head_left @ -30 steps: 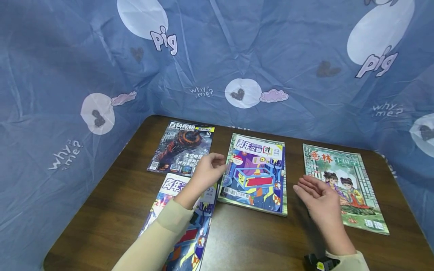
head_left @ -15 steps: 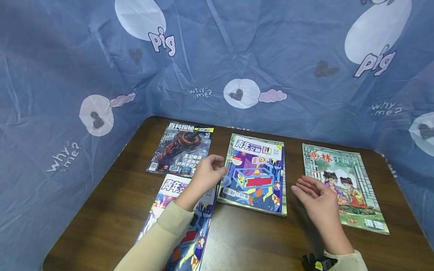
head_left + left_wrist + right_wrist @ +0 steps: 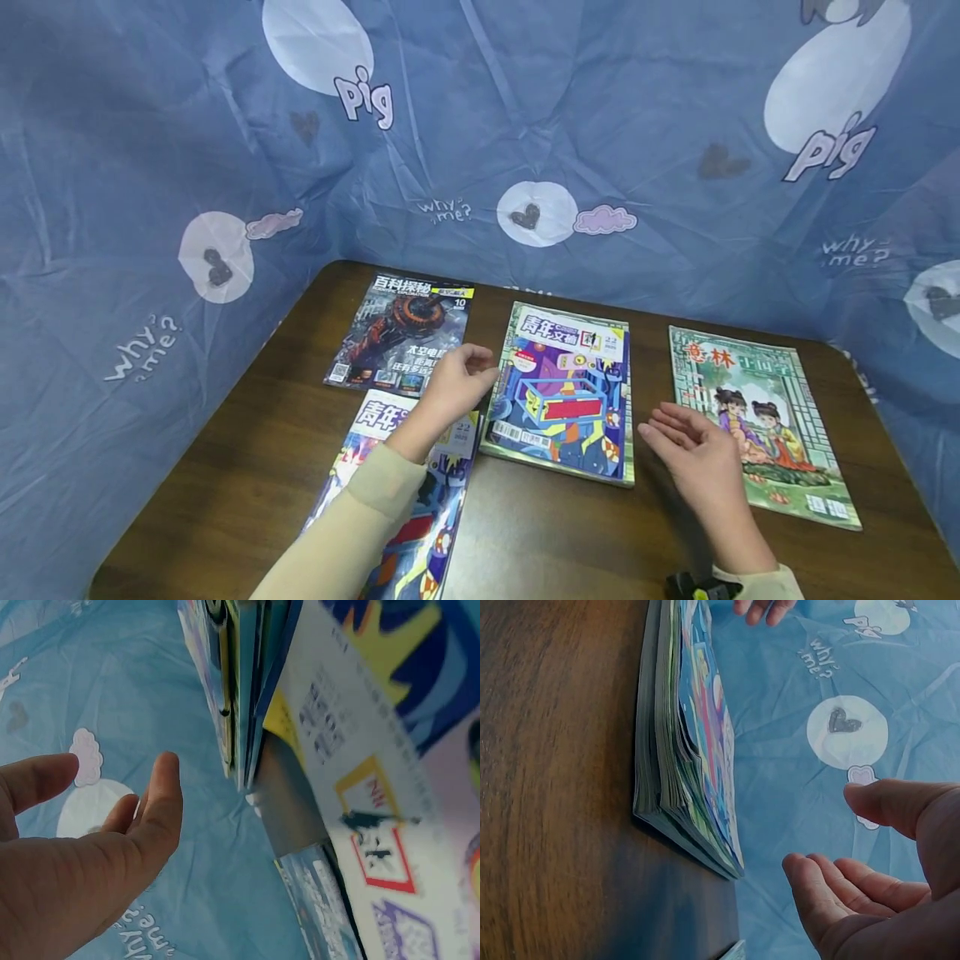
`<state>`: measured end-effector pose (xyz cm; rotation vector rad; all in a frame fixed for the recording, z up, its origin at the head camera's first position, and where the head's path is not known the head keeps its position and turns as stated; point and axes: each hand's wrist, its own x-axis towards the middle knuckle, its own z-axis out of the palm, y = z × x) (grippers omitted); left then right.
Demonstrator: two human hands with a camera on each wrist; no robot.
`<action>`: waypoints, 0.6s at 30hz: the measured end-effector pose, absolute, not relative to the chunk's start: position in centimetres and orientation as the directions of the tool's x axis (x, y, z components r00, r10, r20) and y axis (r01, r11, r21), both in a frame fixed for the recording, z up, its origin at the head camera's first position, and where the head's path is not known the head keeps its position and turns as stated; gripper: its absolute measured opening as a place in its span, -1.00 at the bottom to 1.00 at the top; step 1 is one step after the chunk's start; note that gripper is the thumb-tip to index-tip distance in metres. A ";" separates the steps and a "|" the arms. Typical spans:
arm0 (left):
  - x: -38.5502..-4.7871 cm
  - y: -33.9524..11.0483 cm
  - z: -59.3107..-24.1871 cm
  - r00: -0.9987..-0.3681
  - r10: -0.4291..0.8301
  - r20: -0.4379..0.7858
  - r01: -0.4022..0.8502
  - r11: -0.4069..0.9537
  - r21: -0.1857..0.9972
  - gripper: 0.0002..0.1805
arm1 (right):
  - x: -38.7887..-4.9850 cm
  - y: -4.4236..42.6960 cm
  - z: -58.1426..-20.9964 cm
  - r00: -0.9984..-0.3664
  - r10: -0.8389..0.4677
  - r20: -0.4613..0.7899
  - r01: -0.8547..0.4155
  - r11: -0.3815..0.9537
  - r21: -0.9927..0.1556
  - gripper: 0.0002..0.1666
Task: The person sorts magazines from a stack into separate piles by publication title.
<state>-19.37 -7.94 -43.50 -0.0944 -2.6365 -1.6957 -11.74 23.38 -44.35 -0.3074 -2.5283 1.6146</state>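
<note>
In the head view a small stack of magazines lies mid-table. Its top cover is purple and blue, with a greenish one showing beneath. My left hand hovers at the stack's left side with loosely bent fingers, holding nothing. Beyond the stack's right side, my right hand is raised, its thumb apart from the bent fingers and nothing between them. The right wrist view shows the layered page edges of the stack apart from that hand. A green magazine with two drawn figures lies right of my right hand.
A dark magazine lies at the table's back left. In front of it, another purple-and-blue magazine is partly hidden under my left forearm. The brown table meets a blue printed cloth behind and at both sides.
My right hand has come slightly nearer and a little to the left. The left hand stays almost in place, and the magazines have not moved. The whole view shifts very slightly.
</note>
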 end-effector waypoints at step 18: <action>-22.7 -7.1 -43.6 -0.999 0.035 -0.016 0.001 0.430 0.903 -0.67 | -11.6 23.1 -45.1 -0.980 0.165 -0.110 0.175 0.460 -0.871 -0.30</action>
